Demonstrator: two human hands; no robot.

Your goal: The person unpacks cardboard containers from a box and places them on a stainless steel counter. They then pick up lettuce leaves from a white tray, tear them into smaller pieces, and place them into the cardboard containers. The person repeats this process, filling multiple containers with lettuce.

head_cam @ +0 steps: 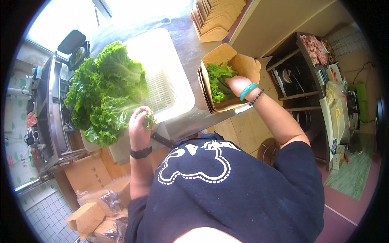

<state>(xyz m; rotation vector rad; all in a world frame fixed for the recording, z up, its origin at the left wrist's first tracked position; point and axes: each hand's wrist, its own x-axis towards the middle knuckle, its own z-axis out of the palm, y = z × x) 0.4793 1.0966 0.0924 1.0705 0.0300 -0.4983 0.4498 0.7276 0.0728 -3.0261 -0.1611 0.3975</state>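
Note:
My left hand (141, 124) is closed around a small piece of green lettuce (149, 119), next to a heap of large frilly lettuce leaves (106, 91). The heap lies over the left part of a white plastic basket (182, 79) with a slotted bottom. My right hand (238, 85) reaches into an open brown paperboard box (219, 52) and touches the lettuce leaves (218, 79) inside; its fingertips are hidden, so its grip cannot be told. That box sits in a stack of like boxes. A knife's black handle (163, 140) points towards my body near the left hand.
Folded paperboard boxes (217, 19) are stacked at the back of the metal table (190, 120). On the right stands a shelf unit (316, 88) with food trays on top. Wrapped box stacks (103, 212) and a cardboard carton (88, 173) are at lower left.

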